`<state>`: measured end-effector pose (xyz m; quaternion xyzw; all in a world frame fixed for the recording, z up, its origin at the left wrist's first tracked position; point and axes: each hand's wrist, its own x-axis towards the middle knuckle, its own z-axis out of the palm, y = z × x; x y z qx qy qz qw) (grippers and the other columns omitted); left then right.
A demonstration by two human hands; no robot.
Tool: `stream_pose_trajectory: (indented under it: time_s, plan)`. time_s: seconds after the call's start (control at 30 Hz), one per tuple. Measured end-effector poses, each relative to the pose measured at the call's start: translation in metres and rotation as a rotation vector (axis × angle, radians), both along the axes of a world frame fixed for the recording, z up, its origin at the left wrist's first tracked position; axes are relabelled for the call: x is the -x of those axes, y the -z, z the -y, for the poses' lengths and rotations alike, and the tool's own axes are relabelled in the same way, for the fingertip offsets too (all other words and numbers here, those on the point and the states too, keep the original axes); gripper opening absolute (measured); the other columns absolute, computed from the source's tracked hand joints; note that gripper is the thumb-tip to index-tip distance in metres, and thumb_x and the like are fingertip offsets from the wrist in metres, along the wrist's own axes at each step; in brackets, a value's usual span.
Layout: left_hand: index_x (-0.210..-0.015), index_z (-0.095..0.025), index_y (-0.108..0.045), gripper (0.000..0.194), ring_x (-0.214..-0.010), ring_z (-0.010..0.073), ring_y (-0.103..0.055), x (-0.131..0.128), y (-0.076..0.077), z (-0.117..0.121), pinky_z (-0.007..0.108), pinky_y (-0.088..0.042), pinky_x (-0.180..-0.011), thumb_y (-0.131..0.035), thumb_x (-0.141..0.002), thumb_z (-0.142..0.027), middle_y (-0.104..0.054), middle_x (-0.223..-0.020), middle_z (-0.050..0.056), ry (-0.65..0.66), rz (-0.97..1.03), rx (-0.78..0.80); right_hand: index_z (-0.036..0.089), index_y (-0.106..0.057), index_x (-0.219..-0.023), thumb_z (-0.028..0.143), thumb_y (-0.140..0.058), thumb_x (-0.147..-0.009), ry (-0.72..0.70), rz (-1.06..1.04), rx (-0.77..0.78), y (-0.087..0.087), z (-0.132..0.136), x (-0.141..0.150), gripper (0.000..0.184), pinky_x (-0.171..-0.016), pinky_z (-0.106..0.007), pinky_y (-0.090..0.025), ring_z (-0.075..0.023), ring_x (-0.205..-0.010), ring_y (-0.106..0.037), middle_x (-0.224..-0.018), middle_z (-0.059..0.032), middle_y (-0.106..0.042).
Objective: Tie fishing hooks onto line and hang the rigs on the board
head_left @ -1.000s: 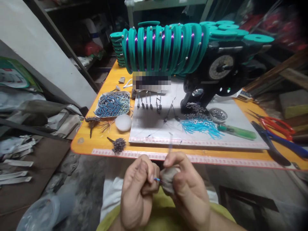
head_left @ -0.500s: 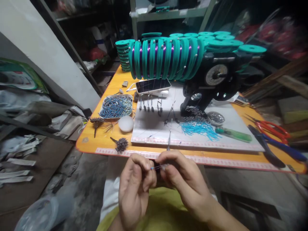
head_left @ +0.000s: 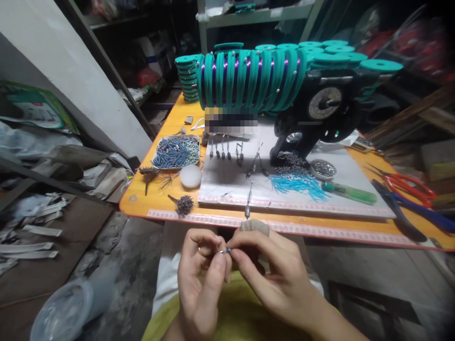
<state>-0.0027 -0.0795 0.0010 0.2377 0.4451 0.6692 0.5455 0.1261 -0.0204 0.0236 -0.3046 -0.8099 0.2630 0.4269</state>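
Note:
My left hand (head_left: 202,279) and my right hand (head_left: 273,274) meet in front of my lap, just below the edge of the orange table (head_left: 159,203). Both pinch a tiny blue-tipped piece (head_left: 225,250) between thumb and fingertips. A thin line runs up from my hands to a small grey sinker (head_left: 247,213) at the table's edge. A pile of turquoise tubes (head_left: 296,182) lies on the white board (head_left: 231,182) beyond.
A row of teal spools with purple line (head_left: 249,78) sits on a black winding machine (head_left: 320,113). A tray of blue-grey pieces (head_left: 174,151), a white round object (head_left: 190,176), a green lighter (head_left: 350,193), red scissors (head_left: 408,182) and blue pliers (head_left: 412,210) lie on the table.
My hands have shifted slightly and the fingers have loosened from fists into a fine pinch. The grey lump once in my right hand is out of the grip. The camera has tilted.

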Motion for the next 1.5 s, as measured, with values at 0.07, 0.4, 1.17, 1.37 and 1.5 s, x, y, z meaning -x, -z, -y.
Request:
stream_pose_trajectory:
  time_s: [0.07, 0.4, 1.17, 1.37, 1.5]
  plan:
    - [-0.088, -0.023, -0.053, 0.021, -0.053, -0.0005, -0.053, 0.001, 0.002, 0.000, 0.006, -0.048, -0.053, -0.071, -0.080, -0.030, -0.059, -0.074, -0.005, -0.022, -0.074, 0.005, 0.012, -0.064, -0.090, 0.009, -0.058, -0.079, 0.001, 0.008, -0.012, -0.001, 0.000, 0.000, 0.013, -0.068, 0.000, -0.037, 0.0105, -0.072, -0.045, -0.076, 0.0019, -0.057]
    - [-0.079, -0.019, -0.061, 0.016, -0.072, 0.0058, -0.062, 0.002, -0.001, -0.003, 0.009, -0.056, -0.066, -0.072, -0.078, -0.030, -0.060, -0.076, -0.001, -0.089, -0.385, -0.019, 0.013, -0.060, -0.095, 0.006, -0.060, -0.075, 0.035, 0.021, -0.130, 0.002, 0.002, 0.000, 0.021, -0.067, -0.002, -0.036, 0.0094, -0.074, -0.043, -0.079, 0.0023, -0.057]
    - [-0.082, -0.020, -0.061, 0.012, -0.072, 0.0050, -0.058, 0.008, 0.004, -0.002, 0.009, -0.054, -0.069, -0.066, -0.083, -0.030, -0.061, -0.080, 0.000, 0.056, -0.401, -0.005, 0.015, -0.062, -0.096, 0.005, -0.063, -0.073, 0.092, 0.004, -0.198, 0.008, 0.002, -0.002, 0.026, -0.075, -0.002, -0.041, 0.0083, -0.081, -0.048, -0.090, 0.0023, -0.060]
    - [-0.080, -0.019, -0.061, 0.010, -0.071, 0.0048, -0.060, 0.007, 0.002, -0.002, 0.009, -0.055, -0.067, -0.067, -0.082, -0.026, -0.061, -0.077, -0.001, 0.036, -0.438, -0.028, 0.013, -0.063, -0.094, 0.006, -0.060, -0.076, 0.045, 0.011, -0.100, 0.006, 0.002, -0.004, 0.020, -0.072, -0.001, -0.042, 0.0084, -0.079, -0.048, -0.087, 0.0006, -0.060]
    - [-0.083, -0.020, -0.061, 0.004, -0.068, 0.0034, -0.059, 0.007, 0.003, -0.002, 0.008, -0.054, -0.065, -0.064, -0.084, -0.022, -0.061, -0.077, -0.002, 0.028, -0.513, -0.098, 0.011, -0.063, -0.092, 0.006, -0.059, -0.077, 0.035, -0.010, -0.098, 0.009, 0.001, -0.003, 0.016, -0.073, -0.001, -0.042, 0.0081, -0.080, -0.048, -0.085, -0.0008, -0.059]
